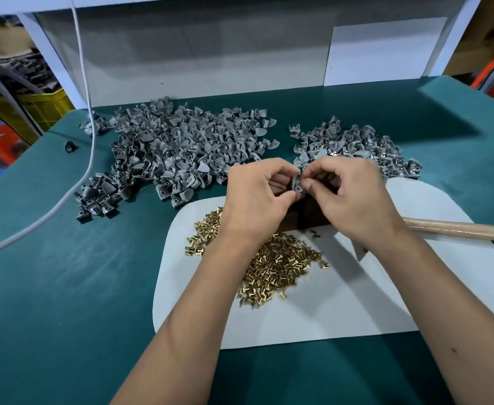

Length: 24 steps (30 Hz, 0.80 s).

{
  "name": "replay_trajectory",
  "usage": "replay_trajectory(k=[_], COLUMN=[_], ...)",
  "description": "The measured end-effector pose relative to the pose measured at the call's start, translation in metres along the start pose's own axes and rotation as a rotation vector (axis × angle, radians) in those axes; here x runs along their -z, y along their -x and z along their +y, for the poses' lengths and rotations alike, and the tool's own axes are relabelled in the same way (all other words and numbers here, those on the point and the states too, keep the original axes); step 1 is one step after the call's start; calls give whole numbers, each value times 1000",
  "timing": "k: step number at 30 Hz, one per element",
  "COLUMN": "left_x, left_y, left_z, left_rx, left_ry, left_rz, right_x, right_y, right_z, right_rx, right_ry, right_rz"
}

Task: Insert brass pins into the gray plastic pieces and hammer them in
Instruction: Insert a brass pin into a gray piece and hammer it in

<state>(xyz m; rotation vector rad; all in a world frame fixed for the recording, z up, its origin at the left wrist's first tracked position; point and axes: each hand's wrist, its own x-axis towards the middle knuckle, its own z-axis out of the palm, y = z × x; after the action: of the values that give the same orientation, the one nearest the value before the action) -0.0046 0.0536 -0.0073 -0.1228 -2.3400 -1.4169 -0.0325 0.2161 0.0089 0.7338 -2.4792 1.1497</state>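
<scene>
My left hand [257, 197] pinches a small gray plastic piece [296, 184] between thumb and fingers, just above a dark block [307, 217]. My right hand [348, 194] meets it from the right, its fingertips pinched at the piece's top; whatever it holds is too small to make out. A heap of brass pins [280, 264] lies on a white mat [356, 293] under my forearms. A big pile of gray pieces [175, 150] sits at the back left, a smaller pile [356, 147] at the back right. A wooden hammer handle [459, 230] lies on the mat at the right.
The table has a green cover [64, 287]. A white cable [91, 141] hangs down and runs off the left edge. A white panel [210, 62] closes the back. Yellow and orange crates [35, 109] stand beyond the left edge.
</scene>
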Motion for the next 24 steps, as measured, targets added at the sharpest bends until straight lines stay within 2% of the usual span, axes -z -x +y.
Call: replay_trajectory(k=[5, 7, 10, 12, 13, 20, 24], left_x=[1, 1, 3, 6, 7, 8, 7], left_y=[-2, -3, -2, -3, -3, -2, -3], left_z=[-2, -3, -7, -9, -10, -9, -10], left_rx=[-31, -11, 0, 34, 50, 137, 159], left_ry=[4, -1, -81, -85, -76, 18, 23], left_rz=[56, 60, 15, -8, -17, -34, -56], right_x=[34, 54, 83, 92, 92, 85, 95], right_y=[-7, -9, -5, 2, 5, 6, -7], right_z=[10, 22, 44, 51, 53, 47, 32], right_rx=[-39, -113, -257, -318, -326, -252, -250], right_ry=[-41, 98, 426, 476, 469, 498, 256], right_rz=[-103, -163, -437, -606, -639, -607, -416])
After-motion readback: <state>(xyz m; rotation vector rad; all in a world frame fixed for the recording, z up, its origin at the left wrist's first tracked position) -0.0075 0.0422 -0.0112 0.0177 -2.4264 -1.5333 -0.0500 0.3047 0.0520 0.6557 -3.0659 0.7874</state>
